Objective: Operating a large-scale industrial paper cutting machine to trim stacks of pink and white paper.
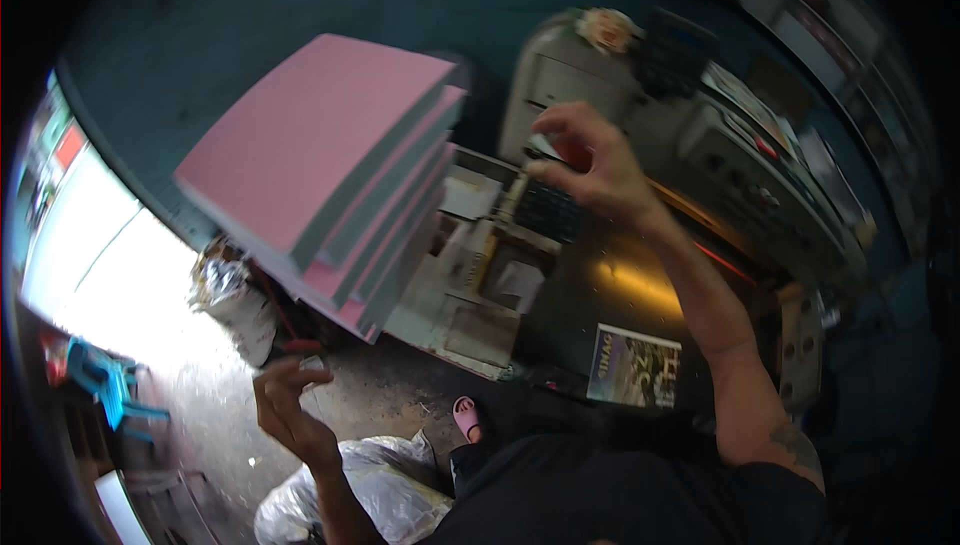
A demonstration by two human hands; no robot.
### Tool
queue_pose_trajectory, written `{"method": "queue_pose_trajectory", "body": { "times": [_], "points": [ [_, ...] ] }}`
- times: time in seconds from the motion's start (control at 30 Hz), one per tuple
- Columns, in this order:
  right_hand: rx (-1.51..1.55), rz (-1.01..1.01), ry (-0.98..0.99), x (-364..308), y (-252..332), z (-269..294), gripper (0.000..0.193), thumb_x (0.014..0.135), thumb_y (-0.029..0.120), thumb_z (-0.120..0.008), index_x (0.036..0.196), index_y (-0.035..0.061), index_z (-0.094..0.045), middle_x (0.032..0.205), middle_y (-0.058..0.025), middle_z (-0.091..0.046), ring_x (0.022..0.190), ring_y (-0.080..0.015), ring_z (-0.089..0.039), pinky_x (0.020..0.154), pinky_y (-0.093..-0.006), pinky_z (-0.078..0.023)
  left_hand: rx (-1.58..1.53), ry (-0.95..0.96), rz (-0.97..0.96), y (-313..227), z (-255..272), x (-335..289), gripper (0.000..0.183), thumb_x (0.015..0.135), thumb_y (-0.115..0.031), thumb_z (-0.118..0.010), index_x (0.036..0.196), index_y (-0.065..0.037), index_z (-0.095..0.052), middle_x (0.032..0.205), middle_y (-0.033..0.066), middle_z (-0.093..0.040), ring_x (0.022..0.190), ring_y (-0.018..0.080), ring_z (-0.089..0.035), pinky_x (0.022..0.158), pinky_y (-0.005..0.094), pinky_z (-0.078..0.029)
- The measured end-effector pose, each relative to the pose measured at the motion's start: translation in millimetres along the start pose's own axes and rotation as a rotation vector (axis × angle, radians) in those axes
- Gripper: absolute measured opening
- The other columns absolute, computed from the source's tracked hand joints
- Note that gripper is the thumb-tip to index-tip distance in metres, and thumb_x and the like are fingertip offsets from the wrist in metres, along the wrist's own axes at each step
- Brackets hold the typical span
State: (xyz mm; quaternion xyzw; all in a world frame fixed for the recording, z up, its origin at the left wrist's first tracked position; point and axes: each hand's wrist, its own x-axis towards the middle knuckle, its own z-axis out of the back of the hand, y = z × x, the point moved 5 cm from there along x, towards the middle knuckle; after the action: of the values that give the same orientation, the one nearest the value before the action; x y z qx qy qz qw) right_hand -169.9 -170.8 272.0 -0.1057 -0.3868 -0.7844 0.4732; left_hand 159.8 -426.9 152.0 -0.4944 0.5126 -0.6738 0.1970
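Best held low at opposite sides: pink paper stack, probably heavy and slide-prone, near right hand, spread and empty, and left hand, curled, contents unclear.

Wears a black shirt with a short right sleeve and a pink open-toed sandal; bears a dark tattoo on the right upper arm.
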Motion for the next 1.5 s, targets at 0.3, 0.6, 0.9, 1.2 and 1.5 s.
{"method": "queue_pose_trajectory", "body": {
  "times": [0.3,0.6,0.9,1.2,1.5],
  "points": [
    [-0.060,-0.623,-0.161,-376,-36,-41,0.031,0.081,0.026,-0.078,0.098,0.0042,-0.063,0.102,-0.0137,-0.061,0.100,-0.0350,-0.060,0.088,-0.0428,-0.049,-0.024,0.865,-0.129,1,-175,-181,0.017,0.097,-0.015,-0.054,0.099,-0.001,-0.063,0.083,0.0127,-0.070,0.074,0.0264,-0.064,0.077,0.0363,-0.050],
    [-0.143,-1.454,-0.617,-733,8,-41,0.035,0.082,0.029,-0.078,0.100,0.0015,-0.067,0.097,-0.0151,-0.067,0.093,-0.0292,-0.065,0.081,-0.0404,-0.051,0.287,1.789,-1.057,-5,-295,-356,0.056,0.080,-0.030,-0.075,0.126,-0.003,-0.057,0.133,0.0174,-0.053,0.126,0.0397,-0.045,0.105,0.0513,-0.035],
    [0.082,-1.052,-2.709,-1081,217,22,0.010,0.080,0.012,-0.067,0.090,0.0098,-0.064,0.076,-0.0022,-0.061,0.067,-0.0153,-0.061,0.058,-0.0321,-0.053,-0.076,2.176,-1.237,-93,-332,-575,0.058,0.080,-0.024,-0.075,0.129,-0.003,-0.055,0.133,0.0230,-0.051,0.125,0.0428,-0.044,0.105,0.0505,-0.038],
    [-0.628,-0.811,-3.279,-1244,540,39,0.108,0.073,0.074,-0.071,0.144,-0.0017,-0.039,0.121,-0.0177,-0.048,0.109,-0.0286,-0.051,0.101,-0.0487,-0.043,-0.198,2.486,-1.628,-159,-325,-719,0.059,0.082,-0.037,-0.074,0.130,-0.008,-0.055,0.131,0.0150,-0.055,0.119,0.0367,-0.051,0.099,0.0486,-0.043],
    [-0.286,-1.362,-3.038,-1304,578,87,0.062,0.075,0.049,-0.082,0.114,0.0048,-0.063,0.102,-0.0094,-0.067,0.092,-0.0198,-0.063,0.084,-0.0378,-0.047,-0.192,2.633,-1.944,-173,-319,-792,0.056,0.084,-0.037,-0.074,0.130,-0.009,-0.055,0.126,0.0149,-0.058,0.117,0.0378,-0.055,0.095,0.0504,-0.047]
  ]
}}
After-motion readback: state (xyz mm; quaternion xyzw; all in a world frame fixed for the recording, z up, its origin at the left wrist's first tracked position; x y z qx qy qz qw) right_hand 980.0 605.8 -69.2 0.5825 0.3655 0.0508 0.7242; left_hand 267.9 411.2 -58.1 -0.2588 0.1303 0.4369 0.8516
